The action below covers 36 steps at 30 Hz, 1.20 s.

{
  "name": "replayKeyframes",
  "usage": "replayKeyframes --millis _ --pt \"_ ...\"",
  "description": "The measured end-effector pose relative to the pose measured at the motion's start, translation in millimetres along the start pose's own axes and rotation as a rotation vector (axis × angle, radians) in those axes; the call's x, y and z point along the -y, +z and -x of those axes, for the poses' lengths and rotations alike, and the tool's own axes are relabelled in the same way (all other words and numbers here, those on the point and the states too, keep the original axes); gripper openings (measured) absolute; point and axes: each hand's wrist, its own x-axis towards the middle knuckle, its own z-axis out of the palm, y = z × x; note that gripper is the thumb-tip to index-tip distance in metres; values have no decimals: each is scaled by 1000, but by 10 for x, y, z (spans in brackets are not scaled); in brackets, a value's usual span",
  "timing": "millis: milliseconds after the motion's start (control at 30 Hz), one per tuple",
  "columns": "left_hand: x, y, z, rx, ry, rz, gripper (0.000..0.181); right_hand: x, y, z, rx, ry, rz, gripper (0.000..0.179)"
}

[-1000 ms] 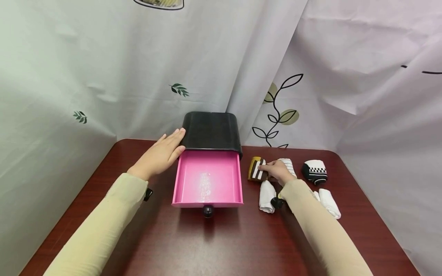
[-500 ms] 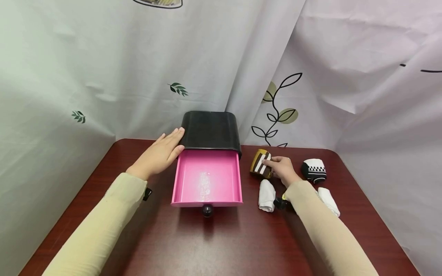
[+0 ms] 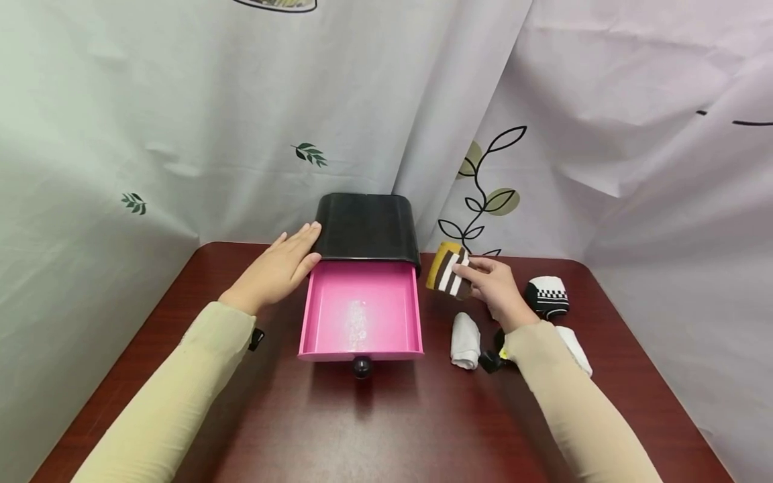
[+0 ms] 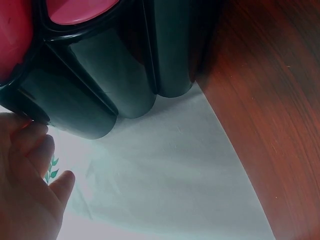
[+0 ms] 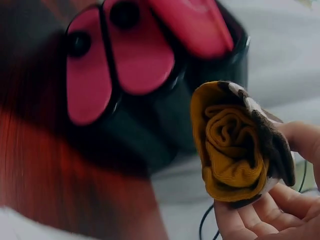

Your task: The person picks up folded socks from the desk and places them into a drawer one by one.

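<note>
- Pinching a rolled brown, white and mustard sock (image 3: 448, 272) between thumb and fingers, the right hand (image 3: 498, 288) holds it above the surface (image 3: 362, 429), right of the frame's center.
- Left hand (image 3: 274, 272), left of center: fingers straight, tips touching the left side of the black cabinet (image 3: 365, 225).
- Pulled-out pink drawer (image 3: 362, 312), mid-frame, its round black knob (image 3: 362, 367) facing the bottom edge.
- White sock (image 3: 466, 341) below the right hand.
- Checkered black-and-white sock (image 3: 548, 295) farther right; another white roll (image 3: 576, 350) below it, partly behind the sleeve (image 3: 574, 396).
</note>
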Motion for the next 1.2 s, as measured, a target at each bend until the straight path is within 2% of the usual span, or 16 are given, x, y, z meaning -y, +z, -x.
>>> replayKeyframes --millis 267,400,633,833,967,1067,1200 --pt "6 1 5 3 -6 0 66 219 167 214 31 -119 -134 51" --pt "7 -5 11 16 -10 1 66 338 236 318 21 -157 -146 49" --pt "4 -14 12 14 -9 -7 65 483 421 491 65 -164 -88 48" --pt "-3 -10 17 8 -3 -2 65 506 668 550 181 -202 -175 44" --pt "-4 7 16 7 -7 8 65 479 835 548 252 -178 -214 42" --pt "-2 20 13 -1 -9 8 66 455 950 546 284 -153 -203 40" --pt "-1 21 16 -11 -12 8 67 434 1092 545 305 -140 -135 39"
